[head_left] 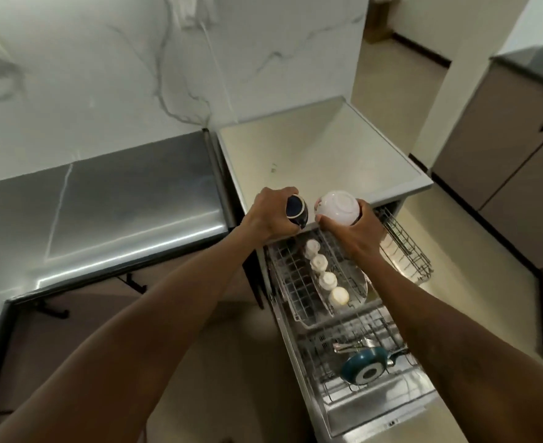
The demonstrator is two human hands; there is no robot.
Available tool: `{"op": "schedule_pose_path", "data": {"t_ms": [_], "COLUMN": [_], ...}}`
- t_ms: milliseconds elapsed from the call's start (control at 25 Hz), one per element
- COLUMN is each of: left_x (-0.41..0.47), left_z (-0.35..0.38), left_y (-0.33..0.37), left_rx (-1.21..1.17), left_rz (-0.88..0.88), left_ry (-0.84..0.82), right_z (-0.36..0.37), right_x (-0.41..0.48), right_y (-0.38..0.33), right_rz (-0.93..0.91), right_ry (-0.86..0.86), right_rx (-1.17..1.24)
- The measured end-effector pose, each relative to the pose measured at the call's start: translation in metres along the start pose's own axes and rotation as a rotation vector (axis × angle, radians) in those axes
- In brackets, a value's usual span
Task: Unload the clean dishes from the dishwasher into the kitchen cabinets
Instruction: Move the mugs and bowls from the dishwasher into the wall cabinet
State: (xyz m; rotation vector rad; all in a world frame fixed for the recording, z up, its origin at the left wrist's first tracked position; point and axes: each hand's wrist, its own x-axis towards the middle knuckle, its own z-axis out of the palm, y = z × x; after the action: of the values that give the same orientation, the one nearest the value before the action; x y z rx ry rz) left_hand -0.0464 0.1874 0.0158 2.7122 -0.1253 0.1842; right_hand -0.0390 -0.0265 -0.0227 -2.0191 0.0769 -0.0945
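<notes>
The left grip, a bare hand, is closed around a dark blue cup. The fingers are curled over the cup and it lies on its side in the hand. The right grip holds a white bowl that is turned upside down, with its foot ring facing the camera. The thumb presses the near side of the bowl and the other fingers wrap the far side. The cup and the bowl are just beside each other, and it cannot be told if they touch. Both are held above the back of the upper rack, at the front edge of the pale bench.

The upper rack is pulled out from the dishwasher. In it stand four white cups in one row, all upside down. The row runs from the back to the front. The right forearm crosses over the right part of this rack.

Below and nearer to the camera is the lower rack. A teal pan leans in it with its bottom turned to the camera, and some metal cutlery lies just behind the pan. The open door is under this rack.

Left of the pale bench there is a steel bench, and behind both rises a marble wall. Brown cabinets stand well apart on the right.
</notes>
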Motion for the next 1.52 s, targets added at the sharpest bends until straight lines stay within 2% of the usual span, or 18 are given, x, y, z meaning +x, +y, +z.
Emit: {"op": "schedule_pose_path", "data": {"t_ms": [520, 760, 1000, 1200, 1520], "left_x": [-0.111, -0.133, -0.12, -0.085, -0.02], "left_z": [-0.241, -0.332, -0.417, -0.481, -0.572], "left_y": [-0.132, -0.183, -0.215, -0.225, -0.221], "left_rx": [-0.033, 0.024, 0.13, 0.183, 0.246], "left_rz": [-0.065, -0.098, -0.106, -0.129, -0.017], "left_ry": [0.346, 0.507, 0.654, 0.774, 0.921], "right_z": [0.152, 0.206, 0.248, 0.274, 0.27], "right_x": [-0.078, -0.092, -0.074, -0.034, 0.028], "right_y": [-0.233, -0.324, -0.415, -0.489, -0.609], "right_rz": [-0.375, -0.552, -0.715, -0.778, -0.992], "right_ry": [-0.027, -0.005, -0.018, -0.047, 0.033], "right_rx": [0.085, 0.108, 0.238, 0.417, 0.517]}}
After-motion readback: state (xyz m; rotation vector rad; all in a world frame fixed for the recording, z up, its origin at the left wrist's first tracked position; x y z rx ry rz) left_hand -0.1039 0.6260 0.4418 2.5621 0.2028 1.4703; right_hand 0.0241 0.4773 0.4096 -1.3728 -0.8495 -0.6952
